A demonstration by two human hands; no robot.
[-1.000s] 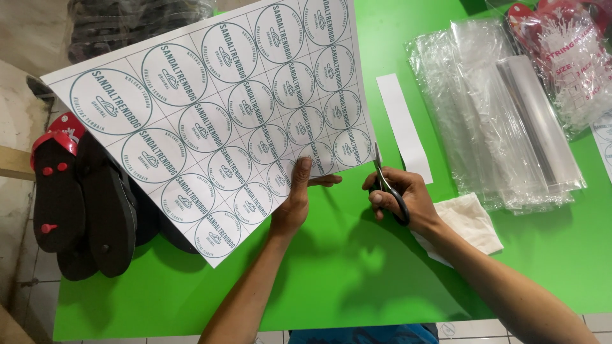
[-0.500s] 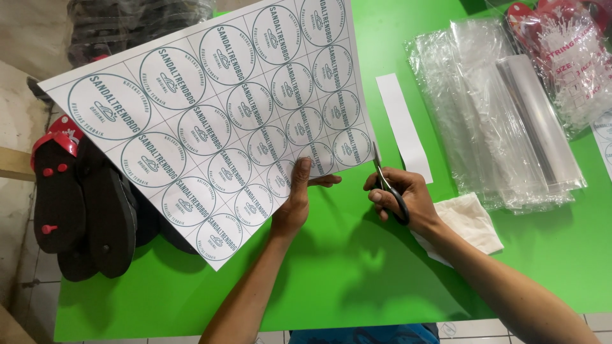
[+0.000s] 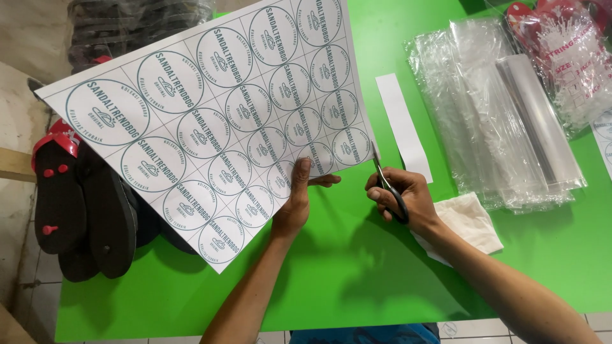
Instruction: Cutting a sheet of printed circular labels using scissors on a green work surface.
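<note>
A large white sheet (image 3: 210, 121) printed with several round teal labels is held up over the green table (image 3: 357, 274). My left hand (image 3: 294, 200) pinches its lower edge, thumb on top. My right hand (image 3: 401, 197) grips black-handled scissors (image 3: 387, 186), whose blades meet the sheet's lower right corner. A narrow white paper strip (image 3: 403, 126) lies flat on the table just beyond the scissors.
A stack of clear plastic bags (image 3: 503, 114) lies at the right, with bagged red items (image 3: 561, 57) behind it. A white cloth (image 3: 468, 223) sits under my right forearm. Black sandals with red straps (image 3: 70, 197) are piled at the table's left edge.
The sheet has shifted slightly left and tilted up a little. Both hands and the scissors stay almost in the same place.
</note>
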